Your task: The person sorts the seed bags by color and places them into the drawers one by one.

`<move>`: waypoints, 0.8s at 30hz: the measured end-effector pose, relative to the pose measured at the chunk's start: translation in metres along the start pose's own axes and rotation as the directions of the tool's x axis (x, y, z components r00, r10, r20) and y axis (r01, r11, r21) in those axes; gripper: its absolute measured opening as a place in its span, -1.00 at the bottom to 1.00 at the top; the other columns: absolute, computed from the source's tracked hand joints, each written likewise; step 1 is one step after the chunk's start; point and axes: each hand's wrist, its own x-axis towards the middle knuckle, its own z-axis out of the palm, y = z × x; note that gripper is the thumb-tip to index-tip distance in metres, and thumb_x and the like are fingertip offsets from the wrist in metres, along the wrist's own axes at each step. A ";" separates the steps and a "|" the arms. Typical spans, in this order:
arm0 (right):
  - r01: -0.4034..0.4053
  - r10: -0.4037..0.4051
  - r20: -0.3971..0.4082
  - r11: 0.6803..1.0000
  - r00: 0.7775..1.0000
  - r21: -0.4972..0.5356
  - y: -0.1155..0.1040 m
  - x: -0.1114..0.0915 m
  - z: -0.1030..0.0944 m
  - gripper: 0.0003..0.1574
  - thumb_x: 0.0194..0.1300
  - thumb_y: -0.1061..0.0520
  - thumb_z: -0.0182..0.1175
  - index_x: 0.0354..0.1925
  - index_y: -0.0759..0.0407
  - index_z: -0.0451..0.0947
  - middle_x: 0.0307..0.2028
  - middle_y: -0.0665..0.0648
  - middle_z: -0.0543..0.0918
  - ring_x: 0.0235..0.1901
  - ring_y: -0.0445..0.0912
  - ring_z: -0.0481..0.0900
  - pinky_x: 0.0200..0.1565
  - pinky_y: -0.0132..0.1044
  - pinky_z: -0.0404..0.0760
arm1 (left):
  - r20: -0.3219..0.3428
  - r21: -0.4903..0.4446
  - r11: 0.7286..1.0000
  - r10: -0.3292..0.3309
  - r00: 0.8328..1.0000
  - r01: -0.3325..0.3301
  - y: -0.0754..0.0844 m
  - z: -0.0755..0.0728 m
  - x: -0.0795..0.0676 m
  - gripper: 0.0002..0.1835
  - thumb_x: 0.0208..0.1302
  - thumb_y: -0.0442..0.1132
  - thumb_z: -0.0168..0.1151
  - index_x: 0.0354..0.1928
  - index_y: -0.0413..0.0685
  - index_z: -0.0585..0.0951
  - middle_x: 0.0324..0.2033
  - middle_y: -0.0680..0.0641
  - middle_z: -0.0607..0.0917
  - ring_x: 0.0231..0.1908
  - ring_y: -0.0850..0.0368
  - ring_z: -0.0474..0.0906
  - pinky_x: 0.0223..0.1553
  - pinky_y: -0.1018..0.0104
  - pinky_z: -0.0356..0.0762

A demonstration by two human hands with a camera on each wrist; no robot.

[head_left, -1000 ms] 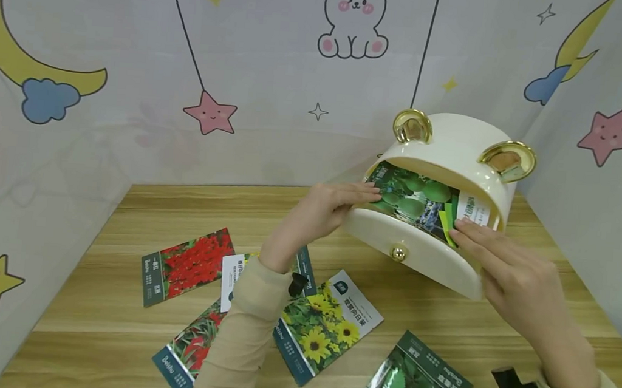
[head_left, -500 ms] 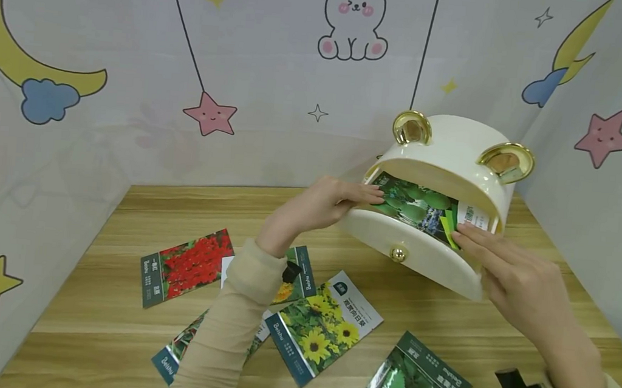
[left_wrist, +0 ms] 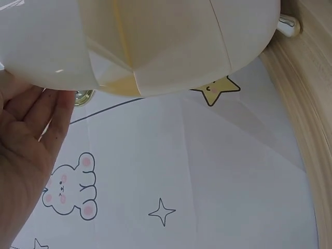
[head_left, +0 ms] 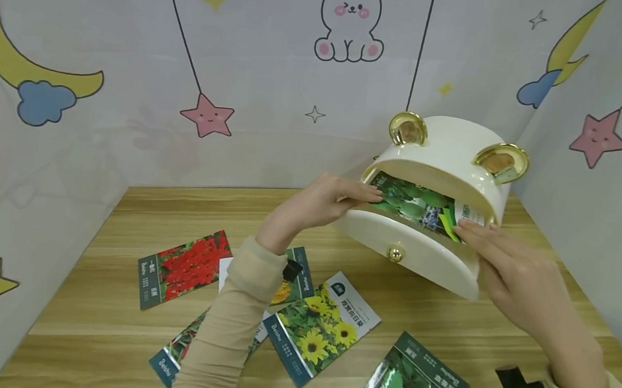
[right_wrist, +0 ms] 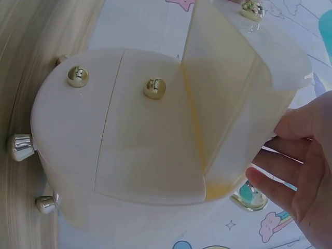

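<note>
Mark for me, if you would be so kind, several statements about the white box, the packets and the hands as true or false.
1. The white box has gold ears. True.
2. The yellow-flower packet is inside the box. False: the yellow-flower packet lies on the wooden table.
3. The left hand and the right hand are at opposite ends of the open drawer. True.
4. Nothing shows in the open drawer. False: a leafy green packet shows there.
5. In the head view, the picture's bottom edge cuts off another packet with green leaves. True.
</note>
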 end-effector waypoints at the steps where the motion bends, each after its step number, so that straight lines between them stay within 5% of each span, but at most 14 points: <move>1: -0.004 0.003 0.010 1.000 1.000 0.013 0.001 0.000 0.000 -0.48 0.39 0.00 -0.28 0.07 0.08 0.52 0.00 0.13 0.63 0.09 -0.11 0.53 0.27 -0.58 0.26 | -0.005 -0.005 1.000 0.000 1.000 0.000 0.000 0.000 0.000 -0.70 0.28 -0.34 0.04 0.01 -0.01 0.59 0.03 0.02 0.62 0.12 0.20 0.50 0.15 0.42 0.46; 2: -0.008 0.008 0.021 1.000 1.000 0.024 0.001 0.000 0.000 -0.48 0.40 -0.01 -0.28 0.08 0.08 0.51 0.01 0.13 0.62 0.13 -0.16 0.49 0.31 -0.62 0.13 | -0.012 -0.012 1.000 -0.005 1.000 0.005 -0.001 0.000 0.000 -0.70 0.27 -0.33 0.05 0.01 -0.01 0.60 0.02 0.02 0.63 0.11 0.20 0.50 0.15 0.43 0.46; 16: -0.064 0.059 0.132 0.997 0.990 0.031 0.002 -0.002 -0.002 -0.58 0.29 0.12 -0.03 0.09 0.14 0.49 0.08 0.17 0.57 0.23 -0.17 0.38 0.39 -0.47 0.09 | -0.041 -0.260 0.958 -0.136 0.990 0.121 -0.009 0.006 -0.003 -0.71 0.29 -0.23 0.07 0.02 0.08 0.60 0.03 0.08 0.63 0.11 0.27 0.47 0.19 0.33 0.42; 24: -0.073 0.073 0.131 0.997 0.989 -0.001 0.001 -0.003 -0.004 -0.57 0.28 0.12 -0.02 0.10 0.12 0.49 0.09 0.17 0.56 0.21 -0.09 0.40 0.39 -0.48 0.08 | -0.066 -0.284 0.949 -0.161 0.985 0.136 -0.006 0.006 -0.005 -0.69 0.32 -0.22 0.02 0.07 0.05 0.56 0.04 0.04 0.62 -0.01 0.19 0.51 -0.06 0.33 0.45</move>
